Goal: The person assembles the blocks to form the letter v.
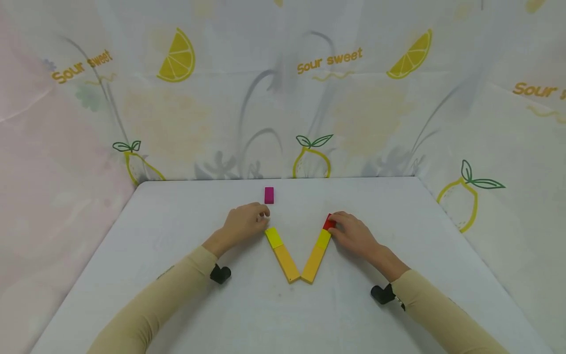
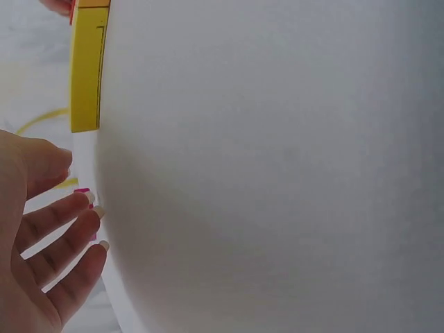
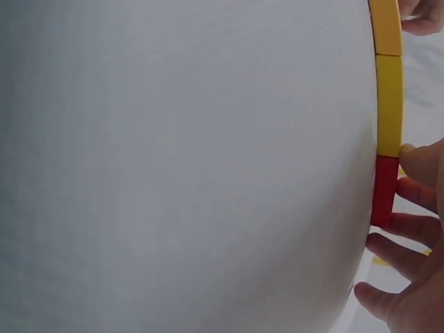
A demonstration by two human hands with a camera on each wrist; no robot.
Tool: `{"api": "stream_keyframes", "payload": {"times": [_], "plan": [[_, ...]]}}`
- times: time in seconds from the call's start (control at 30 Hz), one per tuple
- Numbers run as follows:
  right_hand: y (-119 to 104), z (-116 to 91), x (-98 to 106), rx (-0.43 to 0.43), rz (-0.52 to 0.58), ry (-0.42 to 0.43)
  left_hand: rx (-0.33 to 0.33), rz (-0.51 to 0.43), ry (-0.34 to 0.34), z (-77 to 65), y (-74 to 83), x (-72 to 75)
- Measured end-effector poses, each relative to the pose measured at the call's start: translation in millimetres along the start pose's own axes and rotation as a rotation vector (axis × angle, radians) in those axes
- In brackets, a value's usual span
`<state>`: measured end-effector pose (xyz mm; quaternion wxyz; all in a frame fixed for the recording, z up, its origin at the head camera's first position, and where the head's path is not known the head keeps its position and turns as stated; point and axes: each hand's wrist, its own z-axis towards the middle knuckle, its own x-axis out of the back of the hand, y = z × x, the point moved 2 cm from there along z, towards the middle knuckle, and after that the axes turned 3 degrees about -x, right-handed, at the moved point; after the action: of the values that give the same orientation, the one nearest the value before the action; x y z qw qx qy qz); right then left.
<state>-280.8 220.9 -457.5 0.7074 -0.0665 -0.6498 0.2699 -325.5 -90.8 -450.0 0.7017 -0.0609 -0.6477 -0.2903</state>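
Note:
Blocks lie in a V on the white table. Its left arm joins an orange block (image 1: 287, 264) to a yellow block (image 1: 274, 237); its right arm runs from another orange block (image 1: 313, 265) through a yellow block (image 1: 324, 239) to a red block (image 1: 328, 223) at the top. My right hand (image 1: 353, 235) holds the red block, thumb by its seam with the yellow in the right wrist view and fingers along its side and far end. Just beyond the left arm's top, my left hand (image 1: 244, 222) hovers with loosely bent, empty fingers. A magenta block (image 1: 269, 195) stands behind it.
The white table (image 1: 199, 314) reaches back to a hanging cloth (image 1: 247, 108) printed with lemons and lettering. Black wrist cameras show below the left sleeve (image 1: 177, 280) and the right sleeve (image 1: 438, 307).

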Motion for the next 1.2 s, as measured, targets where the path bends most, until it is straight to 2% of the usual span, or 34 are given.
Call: {"api": "stream_keyframes", "payload": {"times": [0.2,0.5,0.67,0.83,1.2], "plan": [[-2.3,-1.0,1.9,0.006,-0.001,-0.003,-0.016,0.025,0.000,1.7,-3.2,5.4],[-0.7,-0.1,1.1,0.012,-0.004,-0.002,0.006,0.061,-0.039,6.9,-8.2,9.0],[0.6,0.4,-0.7,0.009,-0.005,-0.003,-0.008,0.070,-0.025,10.5,-12.2,9.6],[2.0,1.0,-1.8,0.014,-0.004,0.001,0.011,0.080,-0.022,14.5,-17.6,8.8],[2.6,0.5,-1.6,0.012,-0.014,0.000,0.027,0.120,-0.072,21.1,-22.2,9.7]]}}
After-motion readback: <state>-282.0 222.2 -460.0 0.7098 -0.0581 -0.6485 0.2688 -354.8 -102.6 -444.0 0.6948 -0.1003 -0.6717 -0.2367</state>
